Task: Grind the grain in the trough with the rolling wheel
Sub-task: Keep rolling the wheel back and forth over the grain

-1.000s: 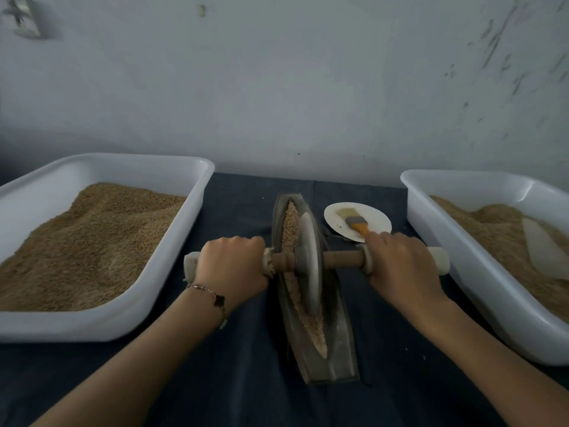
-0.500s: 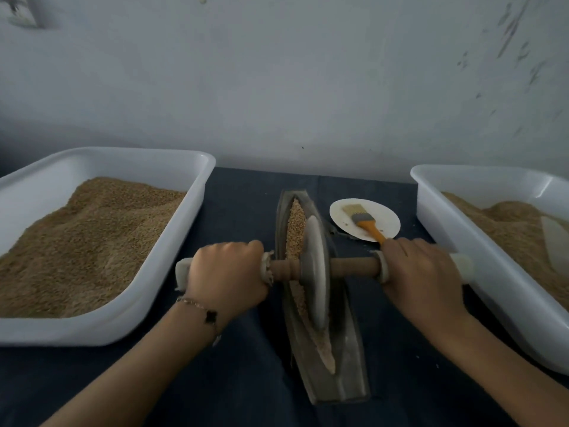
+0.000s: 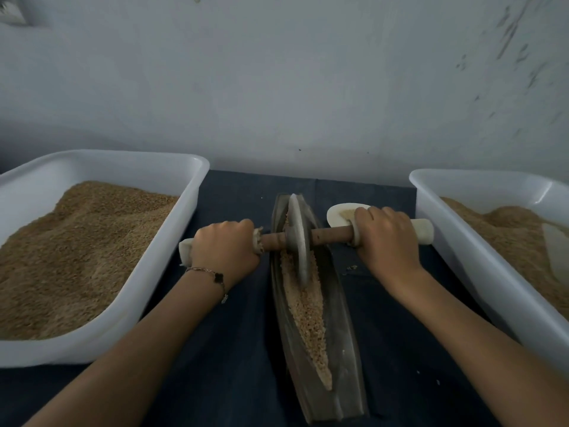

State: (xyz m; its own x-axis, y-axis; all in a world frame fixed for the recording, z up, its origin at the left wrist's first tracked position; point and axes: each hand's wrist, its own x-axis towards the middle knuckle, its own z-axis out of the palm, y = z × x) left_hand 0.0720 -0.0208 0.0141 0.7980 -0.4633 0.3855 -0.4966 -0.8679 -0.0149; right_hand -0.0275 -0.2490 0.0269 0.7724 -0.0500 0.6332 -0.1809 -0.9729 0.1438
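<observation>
Between both hands, left [image 3: 226, 246] and right [image 3: 386, 238] clenched on axle [image 3: 331, 234]: wheel [image 3: 298, 240] at trough [image 3: 345, 349] far end. Near grain [image 3: 308, 315] coarse; grinding unfinished.

Left hand [image 3: 226, 246], right hand [image 3: 386, 241] (both fisted), knuckles up

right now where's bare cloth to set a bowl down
Bare cloth lies between the left tub and the trough, under the left forearm, and between the trough and the right tub, nearer you. Crowded by the plate under the right hand.
</observation>
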